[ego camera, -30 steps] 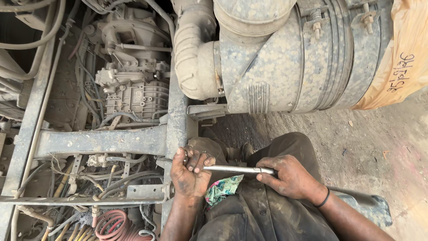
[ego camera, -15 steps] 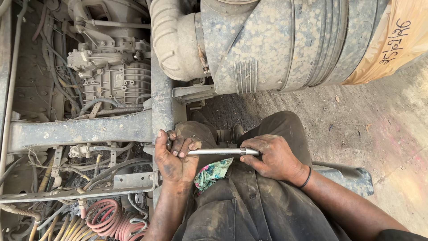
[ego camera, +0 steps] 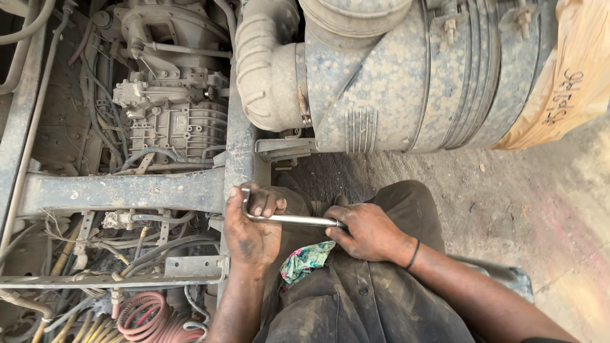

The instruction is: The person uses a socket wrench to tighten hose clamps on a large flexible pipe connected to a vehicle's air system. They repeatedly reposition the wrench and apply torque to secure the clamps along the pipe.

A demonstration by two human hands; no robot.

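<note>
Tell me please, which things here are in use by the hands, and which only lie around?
In use:
- left hand, gripping the bent end of the metal bar
- right hand, gripping the metal bar
- frame rail, beside the left hand

Lying about:
- patterned rag on the lap
- red coiled hose
- dusty tank

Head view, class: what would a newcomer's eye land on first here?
At centre, the left hand and right hand both grip a bent metal bar against the dusty frame rail. Above looms a big grimy cylindrical tank, and a bright floral rag lies on the person's lap.
</note>
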